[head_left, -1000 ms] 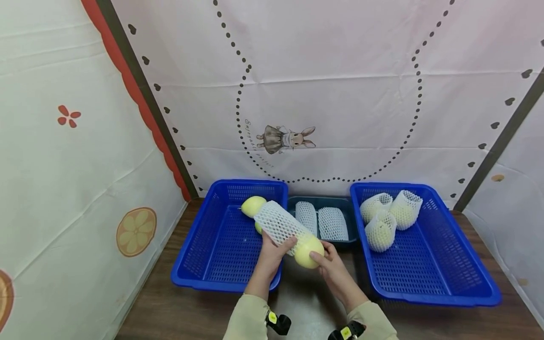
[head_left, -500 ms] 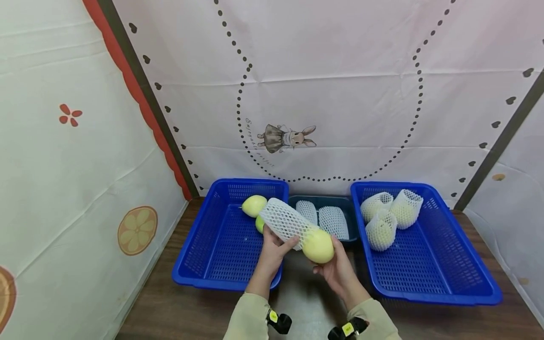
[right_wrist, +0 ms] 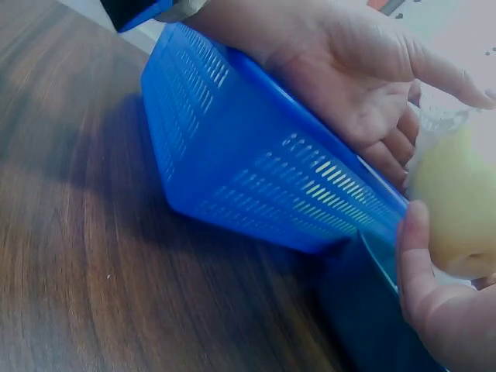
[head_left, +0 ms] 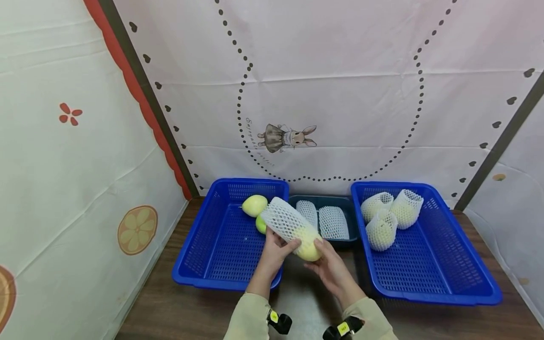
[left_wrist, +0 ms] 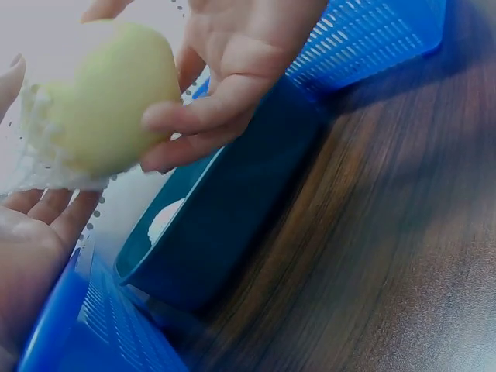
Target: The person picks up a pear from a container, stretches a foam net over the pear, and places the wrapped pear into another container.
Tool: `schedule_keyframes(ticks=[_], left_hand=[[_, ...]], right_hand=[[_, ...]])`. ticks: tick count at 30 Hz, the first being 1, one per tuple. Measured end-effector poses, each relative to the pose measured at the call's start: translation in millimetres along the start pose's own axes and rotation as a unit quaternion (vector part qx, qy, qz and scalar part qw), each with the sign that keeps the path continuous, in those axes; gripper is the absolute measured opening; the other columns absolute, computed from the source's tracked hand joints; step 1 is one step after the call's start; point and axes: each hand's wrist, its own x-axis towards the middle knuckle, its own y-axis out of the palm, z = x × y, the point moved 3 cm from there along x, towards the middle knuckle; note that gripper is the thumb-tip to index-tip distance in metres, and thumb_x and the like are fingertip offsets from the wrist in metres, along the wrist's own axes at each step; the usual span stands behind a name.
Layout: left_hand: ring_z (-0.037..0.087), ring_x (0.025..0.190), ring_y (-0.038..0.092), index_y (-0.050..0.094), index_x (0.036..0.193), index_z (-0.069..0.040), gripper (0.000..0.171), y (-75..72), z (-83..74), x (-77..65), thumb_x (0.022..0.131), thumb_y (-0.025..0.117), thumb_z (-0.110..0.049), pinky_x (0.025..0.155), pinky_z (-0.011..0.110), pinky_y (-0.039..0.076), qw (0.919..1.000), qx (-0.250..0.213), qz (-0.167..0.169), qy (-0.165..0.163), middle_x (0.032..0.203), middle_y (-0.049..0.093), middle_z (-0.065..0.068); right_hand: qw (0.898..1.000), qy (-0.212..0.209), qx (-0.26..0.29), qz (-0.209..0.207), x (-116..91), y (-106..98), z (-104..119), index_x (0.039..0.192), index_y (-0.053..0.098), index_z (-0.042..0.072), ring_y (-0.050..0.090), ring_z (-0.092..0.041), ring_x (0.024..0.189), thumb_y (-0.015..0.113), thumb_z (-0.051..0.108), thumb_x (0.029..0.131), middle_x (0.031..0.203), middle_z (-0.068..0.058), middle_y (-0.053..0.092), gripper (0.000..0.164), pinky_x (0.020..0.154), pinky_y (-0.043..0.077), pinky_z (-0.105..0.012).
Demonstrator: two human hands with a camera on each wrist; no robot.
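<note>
Tabletop (head_left: 307, 314): left basket (head_left: 214, 250), bare fruits (head_left: 254, 206); right basket (head_left: 425, 269), netted fruits (head_left: 381, 231); left grip (head_left: 273, 254) clasps net (head_left: 281, 217), right grip (head_left: 333, 269) yellow fruit (left_wrist: 128, 101).

The left grip (head_left: 272, 252) holds a foam net (head_left: 282, 218), the right grip (head_left: 331, 268) a yellow fruit (head_left: 309, 254) partly inside.

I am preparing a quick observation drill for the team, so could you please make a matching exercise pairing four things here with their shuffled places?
Things
1. Rounded pale yellow fruit
2. Dark blue-green oblong plastic tray
3. Three rounded bundles in white foam netting
4. Two bare, rounded yellow-green fruits

Places
A. Inside the perforated blue plastic basket on the right
B. Partly inside a white foam-net sleeve gripped by the left hand
C. Inside the perforated blue plastic basket on the left
D. Between both baskets

Right pairs: 1-B, 2-D, 3-A, 4-C
</note>
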Motion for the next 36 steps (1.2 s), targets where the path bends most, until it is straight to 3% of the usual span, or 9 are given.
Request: schedule_keyframes(ticks=[4,8,13,18,24,29,36], left_hand=[[0.028,0.126,0.04,0.008,0.144,-0.016,0.096,1.6,-0.6,-0.1,0.077,0.075,-0.006,0.099,0.035,0.036,0.9999,0.005,0.008,0.01,0.142,0.035,0.019],[0.025,0.127,0.038,0.011,0.143,-0.015,0.094,3.6,-1.6,0.2,0.075,0.074,0.0,0.103,0.035,0.03,0.9989,0.027,0.029,0.025,0.142,0.035,0.017],[0.027,0.129,0.035,0.011,0.143,-0.012,0.096,9.9,-13.4,-5.2,0.073,0.076,0.001,0.105,0.039,0.027,0.9945,0.072,0.063,0.043,0.144,0.031,0.015],[0.027,0.127,0.034,0.01,0.144,-0.009,0.102,17.2,-25.5,-12.5,0.071,0.08,-0.008,0.105,0.041,0.025,0.9882,0.124,0.084,0.031,0.145,0.029,0.015],[0.026,0.124,0.035,0.012,0.144,-0.01,0.103,20.3,-28.7,-15.3,0.069,0.082,-0.014,0.103,0.043,0.025,0.9805,0.174,0.091,0.003,0.143,0.03,0.013],[0.027,0.124,0.034,0.015,0.144,-0.012,0.1,19.6,-29.0,-14.3,0.069,0.082,-0.014,0.102,0.046,0.026,0.9785,0.189,0.083,-0.005,0.144,0.028,0.011],[0.029,0.126,0.031,0.012,0.145,-0.015,0.106,9.5,-3.6,-4.8,0.067,0.083,-0.014,0.104,0.049,0.023,0.979,0.194,0.062,-0.009,0.145,0.025,0.012]], right_hand=[[0.998,0.002,0.051,0.025,0.2,2.2,0.2,0.141,0.021,0.003,0.051,-0.02,0.11,0.043,0.031,0.098,0.129,-0.015,0.04,0.056,0.094,0.042,-0.037],[0.993,0.015,0.107,0.056,0.4,4.6,1.0,0.143,0.015,0.0,0.041,-0.024,0.122,0.034,0.043,0.099,0.142,-0.019,0.027,0.065,0.101,0.033,-0.041],[0.993,0.031,0.09,0.068,2.7,9.4,3.3,0.146,0.011,0.006,0.038,-0.026,0.126,0.032,0.055,0.095,0.145,-0.02,0.022,0.073,0.104,0.028,-0.046],[0.994,0.044,0.062,0.073,6.0,13.9,5.3,0.146,0.014,0.013,0.039,-0.024,0.123,0.029,0.056,0.095,0.14,-0.012,0.033,0.068,0.101,0.025,-0.057],[0.995,0.074,0.024,0.055,8.2,14.8,7.1,0.145,0.019,0.013,0.045,-0.019,0.111,0.036,0.061,0.092,0.128,-0.006,0.044,0.073,0.092,0.035,-0.042],[0.995,0.071,0.042,0.048,6.4,10.3,11.8,0.144,0.021,0.008,0.051,-0.017,0.108,0.033,0.051,0.097,0.126,-0.006,0.049,0.065,0.089,0.043,-0.036],[0.992,0.073,0.079,0.062,3.1,6.3,19.1,0.143,0.02,0.002,0.057,-0.014,0.105,0.026,0.035,0.103,0.117,-0.006,0.058,0.052,0.09,0.045,-0.031]])
